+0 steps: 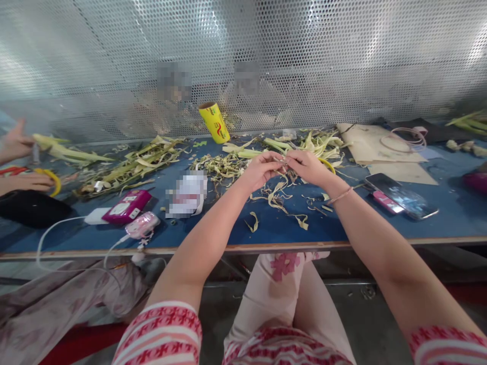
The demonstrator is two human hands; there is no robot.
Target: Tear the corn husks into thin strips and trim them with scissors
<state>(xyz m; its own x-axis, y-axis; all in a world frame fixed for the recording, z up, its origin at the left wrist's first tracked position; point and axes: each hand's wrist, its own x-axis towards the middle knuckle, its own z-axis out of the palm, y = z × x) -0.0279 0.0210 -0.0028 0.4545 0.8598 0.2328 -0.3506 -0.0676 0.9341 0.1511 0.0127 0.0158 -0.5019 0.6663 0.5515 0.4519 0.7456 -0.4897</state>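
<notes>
My left hand (262,170) and my right hand (306,166) meet over the blue table (274,223). Their fingertips are pinched together around something too small to make out. Pale green stalks and husks (319,144) lie just behind my hands. To the left of them is a heap of shredded plant bits (218,167). Curled dry strips (277,196) are scattered in front and below. Part of a yellow ring (327,165) shows behind my right wrist.
A yellow tube (215,122) leans near the perforated metal wall. Leftward are a magenta box (127,206), a pink cased device (142,224), more stalks (140,162) and another person's hands (28,181). Phones (401,195) and brown paper (380,144) lie rightward.
</notes>
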